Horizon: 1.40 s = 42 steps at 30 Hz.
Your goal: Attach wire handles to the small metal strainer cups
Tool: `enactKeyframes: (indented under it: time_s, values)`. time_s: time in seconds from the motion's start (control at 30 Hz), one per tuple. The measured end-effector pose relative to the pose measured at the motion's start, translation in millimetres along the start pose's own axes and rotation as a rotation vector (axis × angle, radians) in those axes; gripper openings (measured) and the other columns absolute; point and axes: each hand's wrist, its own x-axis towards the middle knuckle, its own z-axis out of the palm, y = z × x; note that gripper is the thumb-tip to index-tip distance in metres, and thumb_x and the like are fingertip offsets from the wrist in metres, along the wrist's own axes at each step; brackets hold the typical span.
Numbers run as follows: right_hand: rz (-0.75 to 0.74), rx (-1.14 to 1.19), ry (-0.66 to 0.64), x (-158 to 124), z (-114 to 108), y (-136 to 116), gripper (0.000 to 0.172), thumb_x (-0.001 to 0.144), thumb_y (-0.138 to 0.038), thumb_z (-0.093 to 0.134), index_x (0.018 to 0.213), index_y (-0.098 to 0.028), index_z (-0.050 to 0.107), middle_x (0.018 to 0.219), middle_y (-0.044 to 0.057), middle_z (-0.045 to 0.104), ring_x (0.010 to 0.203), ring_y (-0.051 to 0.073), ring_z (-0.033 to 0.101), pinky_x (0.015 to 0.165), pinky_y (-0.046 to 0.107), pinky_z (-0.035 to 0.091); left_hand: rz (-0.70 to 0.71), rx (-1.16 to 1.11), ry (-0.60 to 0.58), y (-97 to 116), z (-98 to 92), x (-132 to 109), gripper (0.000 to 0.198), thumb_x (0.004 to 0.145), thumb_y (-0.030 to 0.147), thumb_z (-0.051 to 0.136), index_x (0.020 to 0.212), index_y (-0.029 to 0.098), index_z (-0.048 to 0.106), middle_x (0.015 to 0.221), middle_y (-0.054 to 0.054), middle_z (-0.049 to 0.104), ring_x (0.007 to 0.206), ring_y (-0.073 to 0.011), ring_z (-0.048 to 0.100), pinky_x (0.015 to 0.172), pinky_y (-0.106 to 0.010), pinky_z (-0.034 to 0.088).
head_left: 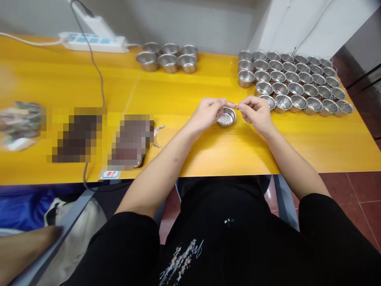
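My left hand (207, 112) and my right hand (258, 114) meet fingertip to fingertip over the table. Just below them a small perforated metal cup (226, 120) stands upright, its rim partly hidden by my left fingers. Both hands are closed in a pinch. A thin sliver shows between the fingertips, perhaps wire, too small to name. Left of my left forearm lie several thin curved wire handles (155, 137).
Rows of metal cups with wire handles (295, 88) fill the table's right side. Several more cups (169, 62) stand at the back. On the left are a power strip (98, 43), a hanging cable (99, 75), two blurred-out objects and a crumpled heap (22, 121). Another person's arm (26, 248) shows lower left.
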Motion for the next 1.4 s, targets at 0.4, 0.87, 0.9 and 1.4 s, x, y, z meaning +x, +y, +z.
enactKeyframes:
  time_s: [0.4, 0.87, 0.9, 1.4]
  values:
    - [0.028, -0.086, 0.052, 0, -2, 6, 0.034, 0.091, -0.053, 0.093, 0.077, -0.027, 0.077, 0.057, -0.003, 0.058, 0.051, 0.013, 0.044, 0.052, 0.031, 0.032, -0.063, 0.001, 0.023, 17, 6.2, -7, 0.058, 0.127, 0.043, 0.072, 0.075, 0.018, 0.074, 0.058, 0.009, 0.029, 0.052, -0.0099, 0.019, 0.058, -0.03, 0.016]
    - [0.047, -0.089, 0.012, -2, 2, 9, 0.037, 0.09, -0.055, 0.096, 0.076, -0.026, 0.077, 0.056, -0.003, 0.061, 0.049, 0.013, 0.045, 0.051, 0.03, 0.033, -0.035, -0.006, 0.037, 19, 6.0, -8, 0.07, 0.124, 0.073, 0.077, 0.079, 0.019, 0.075, 0.061, 0.009, 0.032, 0.052, -0.0089, 0.018, 0.056, -0.03, 0.013]
    - [0.039, -0.086, 0.036, -1, 1, 10, 0.037, 0.091, -0.055, 0.096, 0.076, -0.027, 0.077, 0.056, -0.003, 0.06, 0.048, 0.012, 0.044, 0.051, 0.03, 0.033, -0.04, 0.0, 0.017, 19, 6.5, -8, 0.071, 0.124, 0.071, 0.077, 0.077, 0.019, 0.073, 0.06, 0.009, 0.032, 0.052, -0.0087, 0.018, 0.056, -0.03, 0.013]
    - [0.041, -0.079, 0.025, -4, 0, 4, 0.028, 0.088, -0.048, 0.096, 0.079, -0.025, 0.083, 0.056, -0.003, 0.061, 0.047, 0.011, 0.044, 0.048, 0.029, 0.033, -0.011, -0.088, 0.04, 16, 5.7, -6, 0.07, 0.124, 0.076, 0.077, 0.089, 0.015, 0.081, 0.061, 0.01, 0.033, 0.05, -0.0073, 0.021, 0.054, -0.028, 0.014]
